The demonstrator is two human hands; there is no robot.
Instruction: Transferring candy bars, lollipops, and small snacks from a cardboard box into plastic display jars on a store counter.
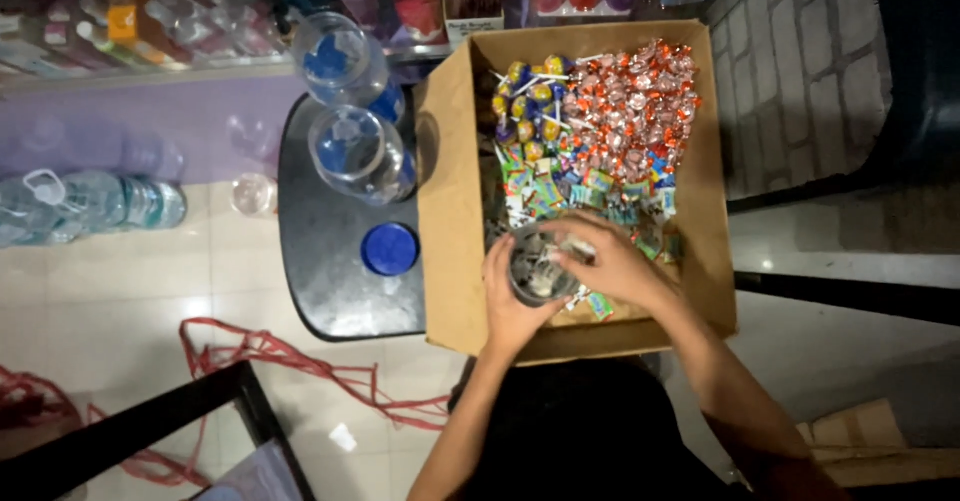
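My left hand grips a clear round jar from the side, holding it over the near end of an open cardboard box. My right hand rests over the jar's mouth, fingers curled around small wrapped sweets; exactly what it holds is hidden. The box is full of candy: red-and-silver wrapped sweets at the far right, blue-and-yellow lollipops at the far left, and green and blue small packets in the middle.
A dark stool left of the box carries two clear plastic jars and a blue lid. Water bottles lie on the tiled floor at left, red cord below. A dark frame crosses bottom left.
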